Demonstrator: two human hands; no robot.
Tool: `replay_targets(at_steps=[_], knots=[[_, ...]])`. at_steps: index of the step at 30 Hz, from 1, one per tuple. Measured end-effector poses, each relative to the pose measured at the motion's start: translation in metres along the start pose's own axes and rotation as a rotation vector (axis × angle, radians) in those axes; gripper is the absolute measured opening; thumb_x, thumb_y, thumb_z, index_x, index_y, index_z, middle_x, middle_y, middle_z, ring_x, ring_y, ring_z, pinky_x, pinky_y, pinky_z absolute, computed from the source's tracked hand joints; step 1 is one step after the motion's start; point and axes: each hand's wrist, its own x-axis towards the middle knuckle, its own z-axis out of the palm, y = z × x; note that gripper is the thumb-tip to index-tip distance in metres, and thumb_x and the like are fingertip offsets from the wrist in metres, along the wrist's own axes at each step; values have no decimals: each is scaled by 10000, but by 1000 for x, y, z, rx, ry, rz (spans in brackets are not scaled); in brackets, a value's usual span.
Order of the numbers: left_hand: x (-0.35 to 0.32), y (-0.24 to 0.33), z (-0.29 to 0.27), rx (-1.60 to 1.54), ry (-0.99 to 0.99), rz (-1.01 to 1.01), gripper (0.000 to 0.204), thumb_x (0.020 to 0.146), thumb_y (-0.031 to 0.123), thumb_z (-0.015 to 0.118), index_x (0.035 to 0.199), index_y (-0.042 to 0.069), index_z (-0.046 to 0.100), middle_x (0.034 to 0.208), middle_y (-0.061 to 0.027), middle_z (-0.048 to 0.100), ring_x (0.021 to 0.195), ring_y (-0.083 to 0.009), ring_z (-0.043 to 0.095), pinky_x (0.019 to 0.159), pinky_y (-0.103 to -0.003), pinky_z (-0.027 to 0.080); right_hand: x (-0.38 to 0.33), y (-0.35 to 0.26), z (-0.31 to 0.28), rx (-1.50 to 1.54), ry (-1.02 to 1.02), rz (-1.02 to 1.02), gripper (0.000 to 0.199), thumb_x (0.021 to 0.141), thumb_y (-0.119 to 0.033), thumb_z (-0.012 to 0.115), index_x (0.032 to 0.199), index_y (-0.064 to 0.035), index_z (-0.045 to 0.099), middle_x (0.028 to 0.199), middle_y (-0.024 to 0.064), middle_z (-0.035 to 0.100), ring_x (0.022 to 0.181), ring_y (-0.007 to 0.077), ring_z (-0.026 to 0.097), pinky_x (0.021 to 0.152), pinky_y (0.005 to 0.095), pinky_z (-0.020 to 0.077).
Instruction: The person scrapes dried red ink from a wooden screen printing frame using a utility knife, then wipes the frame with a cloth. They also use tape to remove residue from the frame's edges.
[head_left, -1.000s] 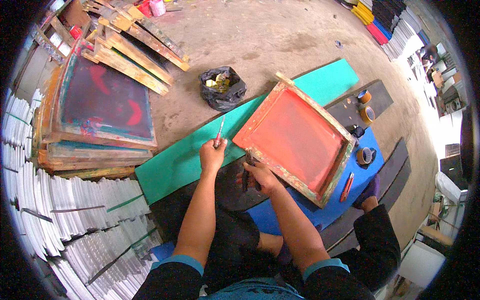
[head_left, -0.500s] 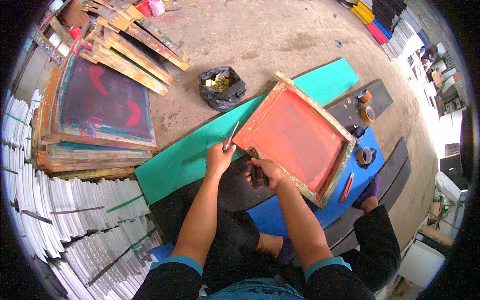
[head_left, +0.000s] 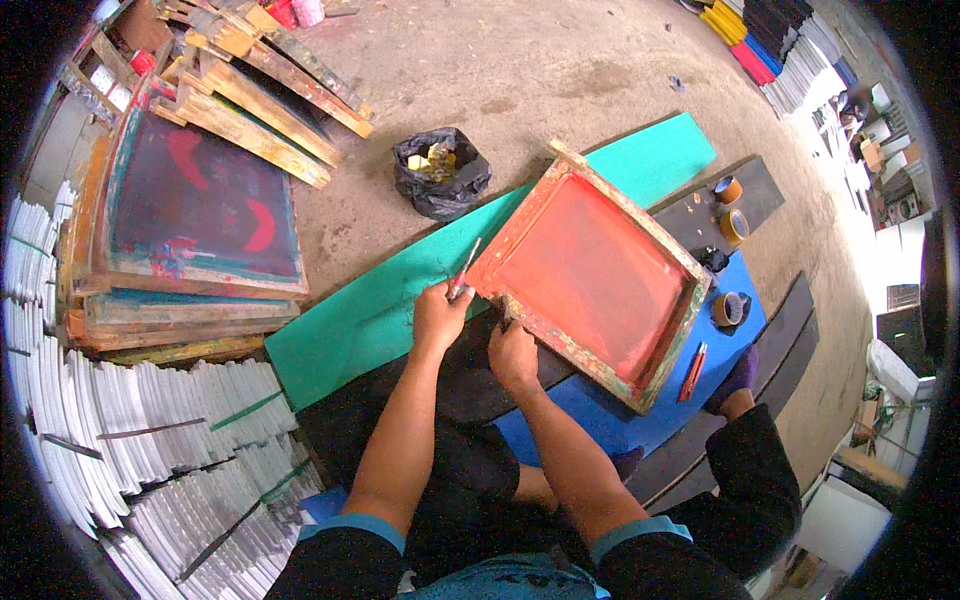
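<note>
My left hand is closed round a slim red-handled tool with a narrow metal shaft pointing up and away. The tool lies close to the left corner of a wooden-framed printing screen, whose mesh is stained orange-red. My right hand is closed on a dark block-like piece, mostly covered by the fingers. That piece is against or very near the screen's near edge; contact cannot be made out. The screen lies tilted across a green sheet and a blue sheet.
A black bag with yellow scraps stands beyond the green sheet. Tape rolls and a red utility knife lie at right. Stacked screens, timber pieces and piled white sheets occupy the left.
My right hand has turned over and shifted slightly left, bringing the dark piece up to the screen's near edge. My left hand and the screen have hardly moved.
</note>
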Motion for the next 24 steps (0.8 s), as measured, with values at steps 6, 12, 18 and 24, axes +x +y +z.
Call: replay_targets(at_steps=[6, 12, 18, 24], knots=[[4, -11, 2, -106, -80, -31, 365, 858, 313, 762, 779, -24, 644, 676, -132, 655, 542, -251, 579, 534, -410, 422, -3, 7, -5, -8, -92, -39, 390, 957, -336, 575, 1039, 45, 598, 897, 358, 661, 887, 529, 652, 799, 588, 527], [-2, -2, -12, -479, -523, -408, 316, 902, 342, 722, 860, 30, 699, 712, -9, 659, 408, -49, 405, 349, -251, 255, -21, 17, -3, 58, -209, -274, 343, 943, -311, 622, 973, 29, 589, 853, 327, 656, 853, 521, 641, 739, 586, 505], [1, 0, -23, -637, -580, -504, 249, 896, 275, 723, 901, 30, 680, 755, -16, 645, 400, -47, 378, 345, -237, 256, -21, 15, -12, 152, -240, -400, 356, 931, -303, 652, 931, 49, 596, 836, 324, 639, 866, 499, 643, 700, 541, 493], [-1, -6, -21, -706, -530, -516, 216, 878, 250, 741, 884, 50, 661, 728, 2, 604, 408, -50, 382, 353, -230, 264, -17, 18, -18, 208, -317, -432, 360, 936, -314, 651, 947, 43, 609, 780, 252, 668, 748, 394, 691, 653, 475, 514]])
